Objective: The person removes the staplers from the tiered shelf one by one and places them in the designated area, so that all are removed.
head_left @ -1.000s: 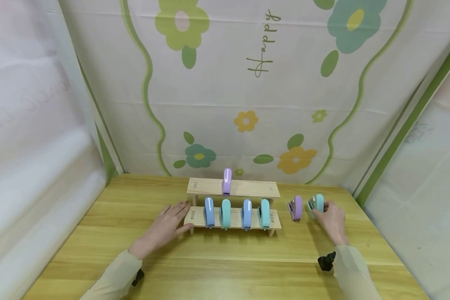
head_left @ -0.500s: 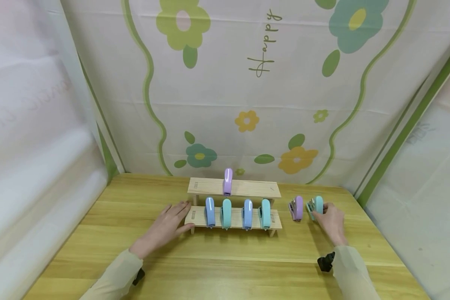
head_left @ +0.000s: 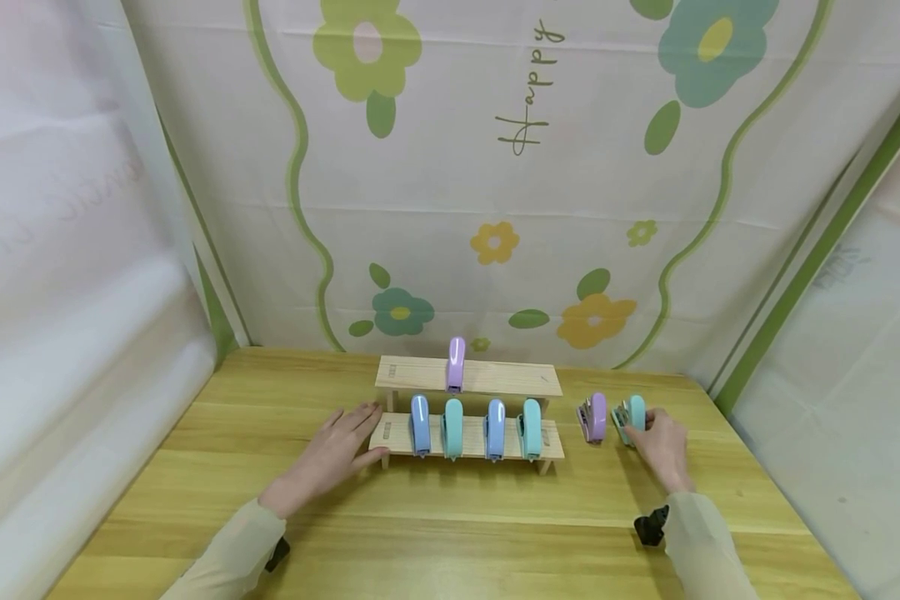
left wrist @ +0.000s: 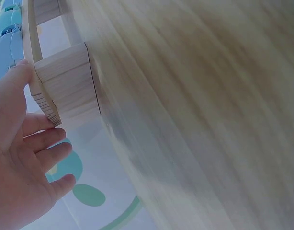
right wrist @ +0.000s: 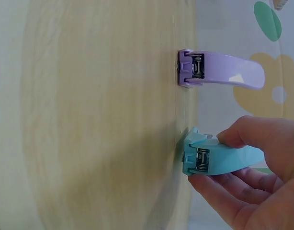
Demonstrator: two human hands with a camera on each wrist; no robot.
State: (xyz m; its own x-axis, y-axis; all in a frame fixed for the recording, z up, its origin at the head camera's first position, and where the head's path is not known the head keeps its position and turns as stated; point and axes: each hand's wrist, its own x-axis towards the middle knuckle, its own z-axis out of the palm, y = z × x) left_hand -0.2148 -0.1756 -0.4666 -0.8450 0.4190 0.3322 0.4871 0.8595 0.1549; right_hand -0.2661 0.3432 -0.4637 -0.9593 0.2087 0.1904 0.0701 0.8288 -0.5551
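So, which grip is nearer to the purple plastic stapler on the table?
Right: the right grip is just right of that purple stapler; the left grip, far left of it, touches a pale wooden shelf.

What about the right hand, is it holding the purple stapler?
No, the right hand pinches the turquoise stapler, while the purple stapler stands beside it, untouched.

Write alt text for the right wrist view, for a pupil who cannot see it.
A right hand holds a turquoise stapler between thumb and fingers, at a wooden tabletop. A purple stapler stands upright beside it, untouched, before pale cloth printed with an orange flower.
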